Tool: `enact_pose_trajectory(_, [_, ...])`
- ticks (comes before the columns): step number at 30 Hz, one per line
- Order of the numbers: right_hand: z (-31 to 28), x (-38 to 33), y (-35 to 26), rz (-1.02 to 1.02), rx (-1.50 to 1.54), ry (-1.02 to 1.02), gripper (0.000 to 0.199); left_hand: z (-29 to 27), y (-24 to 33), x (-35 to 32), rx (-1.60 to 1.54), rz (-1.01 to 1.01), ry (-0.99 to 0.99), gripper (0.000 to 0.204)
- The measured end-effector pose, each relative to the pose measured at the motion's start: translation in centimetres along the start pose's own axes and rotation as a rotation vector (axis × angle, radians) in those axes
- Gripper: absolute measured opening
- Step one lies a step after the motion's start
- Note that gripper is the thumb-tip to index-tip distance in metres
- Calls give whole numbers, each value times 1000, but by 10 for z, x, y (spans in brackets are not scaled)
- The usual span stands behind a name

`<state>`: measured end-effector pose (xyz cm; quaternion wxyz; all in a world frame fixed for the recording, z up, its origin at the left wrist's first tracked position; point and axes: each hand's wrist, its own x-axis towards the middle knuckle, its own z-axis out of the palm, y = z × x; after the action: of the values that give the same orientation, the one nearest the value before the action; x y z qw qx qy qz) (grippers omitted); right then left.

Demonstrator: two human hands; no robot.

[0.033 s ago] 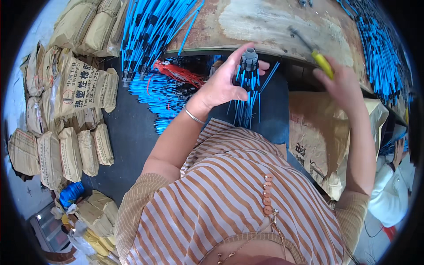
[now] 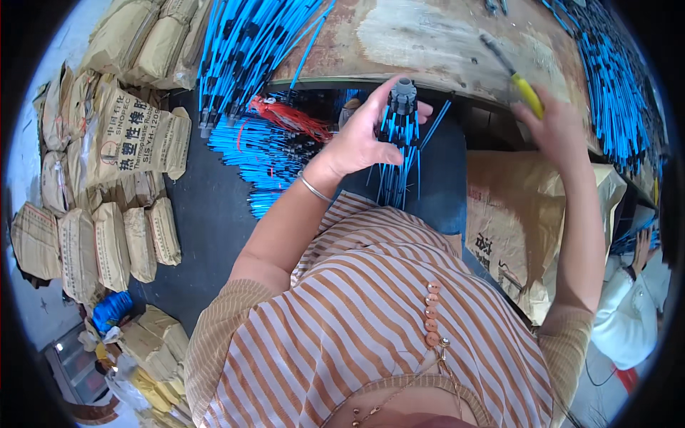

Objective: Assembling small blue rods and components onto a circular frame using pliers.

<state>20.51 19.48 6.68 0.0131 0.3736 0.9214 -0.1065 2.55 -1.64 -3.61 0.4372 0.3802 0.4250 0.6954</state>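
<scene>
Blue cables (image 2: 399, 153) in a bundle hang from your left hand (image 2: 360, 139), which closes around their top just under a grey plug head (image 2: 403, 93), in front of the edge of the worn wooden table (image 2: 435, 36). Your right hand (image 2: 560, 128) grips a tool with a yellow handle (image 2: 526, 93), its dark tip over the table. I judge the work is somewhere in the middle: many blue cables already lie in piles on the table (image 2: 250, 43) and at the right (image 2: 606, 78), and more wait on the dark floor (image 2: 253, 153), beside a red tangle (image 2: 289, 118). Tan paper sacks (image 2: 135, 135) with dark print and a red round mark are stacked at your left. One open brown sack (image 2: 514, 221) stands at your right.
</scene>
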Motion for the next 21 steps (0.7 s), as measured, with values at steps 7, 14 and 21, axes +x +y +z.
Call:
enact_pose_trajectory(7, [48,40,45,-143,-359,401,40,40,-12,-1,489,-98,192,68])
enact_pose_trajectory(14, [33,-46,33,16,987,372,38,69,42,13,724,220,263,42])
enact_pose_trajectory(21, [52,-108,22,-421,667,471,56,22,91,27,-718,-55,319,35])
